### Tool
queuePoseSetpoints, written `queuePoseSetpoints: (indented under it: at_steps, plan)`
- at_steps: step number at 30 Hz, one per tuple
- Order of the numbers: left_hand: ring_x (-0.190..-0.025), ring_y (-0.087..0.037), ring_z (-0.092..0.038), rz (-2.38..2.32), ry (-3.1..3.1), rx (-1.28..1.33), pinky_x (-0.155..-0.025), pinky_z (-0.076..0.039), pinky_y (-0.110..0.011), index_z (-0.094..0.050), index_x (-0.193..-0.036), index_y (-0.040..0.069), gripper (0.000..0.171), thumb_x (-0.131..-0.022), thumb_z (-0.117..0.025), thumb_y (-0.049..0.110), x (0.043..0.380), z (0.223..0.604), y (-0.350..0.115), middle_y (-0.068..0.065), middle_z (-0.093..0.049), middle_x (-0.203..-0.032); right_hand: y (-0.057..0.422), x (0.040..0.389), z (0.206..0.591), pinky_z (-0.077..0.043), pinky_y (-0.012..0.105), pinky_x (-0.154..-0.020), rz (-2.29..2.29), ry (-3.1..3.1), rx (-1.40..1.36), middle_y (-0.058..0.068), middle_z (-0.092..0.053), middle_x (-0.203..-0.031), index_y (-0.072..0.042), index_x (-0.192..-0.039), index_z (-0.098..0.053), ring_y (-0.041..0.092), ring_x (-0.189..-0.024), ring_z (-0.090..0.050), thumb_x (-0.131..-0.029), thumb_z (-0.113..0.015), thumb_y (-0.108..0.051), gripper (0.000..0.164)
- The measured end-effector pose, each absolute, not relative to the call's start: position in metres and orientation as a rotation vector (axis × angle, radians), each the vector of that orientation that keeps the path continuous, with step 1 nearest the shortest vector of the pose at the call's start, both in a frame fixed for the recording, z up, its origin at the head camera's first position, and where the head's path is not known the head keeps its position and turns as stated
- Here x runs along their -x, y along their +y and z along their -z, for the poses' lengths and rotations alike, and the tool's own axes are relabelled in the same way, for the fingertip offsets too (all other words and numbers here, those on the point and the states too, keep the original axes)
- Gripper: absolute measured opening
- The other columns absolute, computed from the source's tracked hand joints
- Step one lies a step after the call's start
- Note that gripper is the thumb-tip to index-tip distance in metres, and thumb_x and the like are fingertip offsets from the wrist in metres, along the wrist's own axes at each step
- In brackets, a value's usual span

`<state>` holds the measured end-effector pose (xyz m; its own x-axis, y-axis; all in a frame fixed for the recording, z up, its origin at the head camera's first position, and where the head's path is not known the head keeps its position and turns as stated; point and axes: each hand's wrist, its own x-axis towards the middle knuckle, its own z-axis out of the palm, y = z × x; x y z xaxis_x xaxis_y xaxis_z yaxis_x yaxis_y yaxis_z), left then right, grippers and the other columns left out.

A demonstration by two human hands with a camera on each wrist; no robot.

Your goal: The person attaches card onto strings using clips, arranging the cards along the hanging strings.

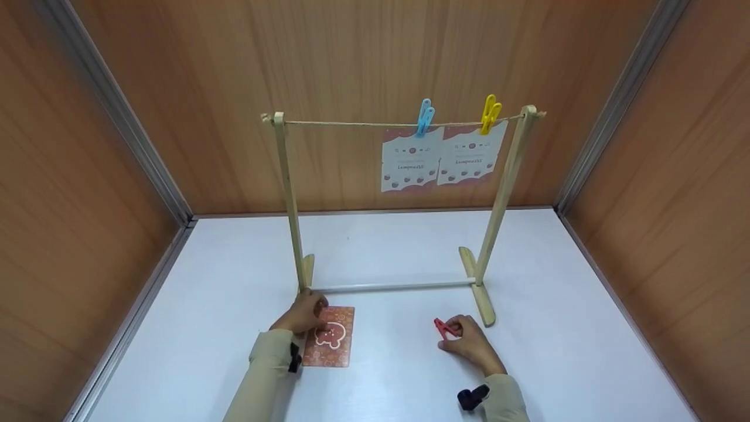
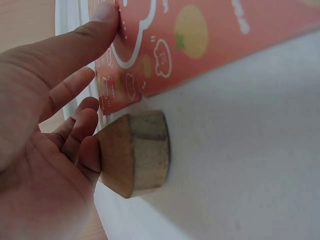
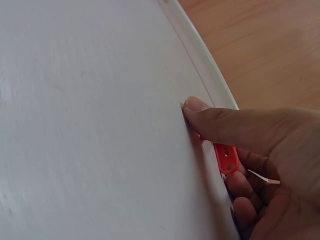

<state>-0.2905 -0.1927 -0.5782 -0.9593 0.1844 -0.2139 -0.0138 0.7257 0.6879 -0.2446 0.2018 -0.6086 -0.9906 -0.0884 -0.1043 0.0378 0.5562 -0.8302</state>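
Note:
My left hand (image 1: 302,313) is at the upper left of an orange-red card (image 1: 340,354) with a white bear outline. In the left wrist view the thumb (image 2: 85,45) lies over the card's printed face and the fingers sit at its edge, pinching it. Close by those fingers is the wooden foot (image 2: 140,155) of a small stand. Low over the white table, my right hand (image 1: 471,343) pinches a red clothespin (image 1: 443,328) between thumb and fingers. In the right wrist view one end of the red clothespin (image 3: 227,157) shows beneath the thumb.
Beyond the hands stands a wooden frame (image 1: 501,205) with a string (image 1: 351,123) across its top. A blue clothespin (image 1: 425,117) and a yellow clothespin (image 1: 490,114) hold two cards there. A white bar (image 1: 392,287) joins the feet. Wood-grain panels (image 1: 363,58) enclose the table (image 1: 398,252).

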Motion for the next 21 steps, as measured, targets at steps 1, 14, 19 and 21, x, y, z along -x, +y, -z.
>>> queuePoseSetpoints:
  at_steps: [1,14,19,21]
  plan:
    - [-0.094,-0.023,-0.049,-1.06,2.669,-0.142,-0.075,-0.048,-0.037,-0.058,-0.111,0.009,0.044,-0.074,-0.082,0.012,0.2905,0.5785,-0.1926,-0.009,-0.046,-0.108,0.2018,0.2443,0.6087,-0.04,0.031,-0.079,1.422,2.655,0.049,0.009,-0.051,-0.097,-0.002,-0.102,-0.06,0.02,-0.089,-0.049,-0.069,-0.084,-0.012,0.042]
    - [-0.094,-0.023,-0.049,-1.057,2.665,-0.114,-0.078,-0.048,-0.039,-0.057,-0.107,0.008,0.042,-0.073,-0.082,0.011,0.2894,0.5786,-0.1904,-0.008,-0.045,-0.107,0.201,0.2444,0.6104,-0.039,0.031,-0.079,1.417,2.66,0.043,0.008,-0.05,-0.096,-0.004,-0.101,-0.06,0.02,-0.089,-0.048,-0.069,-0.084,-0.012,0.041]
    - [-0.094,-0.023,-0.049,-1.038,2.662,-0.097,-0.077,-0.048,-0.038,-0.056,-0.106,0.008,0.044,-0.071,-0.082,0.009,0.2905,0.5775,-0.1899,-0.007,-0.044,-0.107,0.2011,0.2432,0.6083,-0.039,0.031,-0.078,1.425,2.662,0.051,0.008,-0.05,-0.096,-0.003,-0.101,-0.059,0.019,-0.088,-0.048,-0.069,-0.084,-0.012,0.041]
    - [-0.092,-0.023,-0.048,-1.034,2.659,-0.093,-0.074,-0.047,-0.036,-0.055,-0.106,0.008,0.044,-0.071,-0.082,0.009,0.2912,0.5773,-0.1897,-0.007,-0.044,-0.107,0.2012,0.2432,0.6076,-0.039,0.031,-0.078,1.43,2.658,0.046,0.009,-0.05,-0.097,-0.003,-0.101,-0.059,0.02,-0.089,-0.048,-0.069,-0.084,-0.012,0.041]
